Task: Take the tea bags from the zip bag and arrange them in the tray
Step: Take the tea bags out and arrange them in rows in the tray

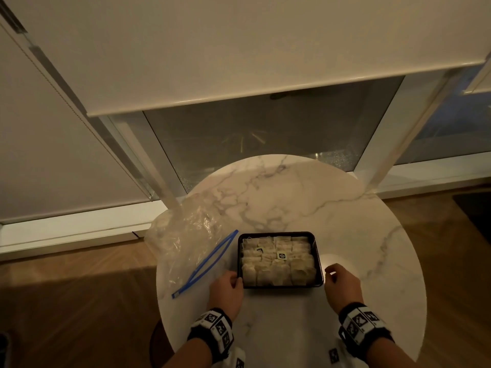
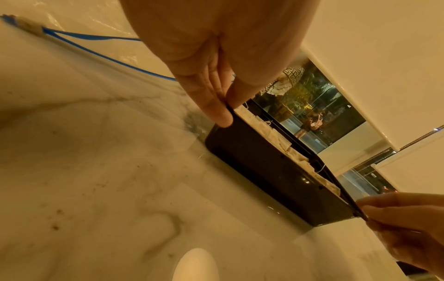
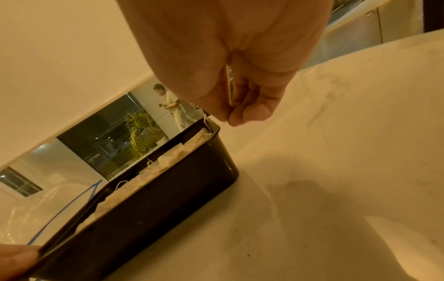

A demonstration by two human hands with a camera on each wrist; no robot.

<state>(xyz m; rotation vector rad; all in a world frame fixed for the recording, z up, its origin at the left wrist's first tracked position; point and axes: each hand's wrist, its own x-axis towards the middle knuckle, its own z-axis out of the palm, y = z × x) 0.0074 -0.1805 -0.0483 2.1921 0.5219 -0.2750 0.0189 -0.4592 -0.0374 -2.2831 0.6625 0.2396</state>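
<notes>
Two hands flank rectangular black tray (image 1: pixel 318 261) — papery tea bags (image 1: pixel 276 264), marble table (image 1: pixel 292 187)

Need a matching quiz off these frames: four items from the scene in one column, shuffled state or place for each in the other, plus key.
Column 1
1. zip bag
2. tea bags
3. left hand
4. right hand

Column 2
A. packed in rows inside the black tray
B. fingertips pinched together just off the tray's right near corner
C. lying open on the marble table, left of the tray
D. pinching the tray's left near corner

Pairs: 1-C, 2-A, 3-D, 4-B
</notes>
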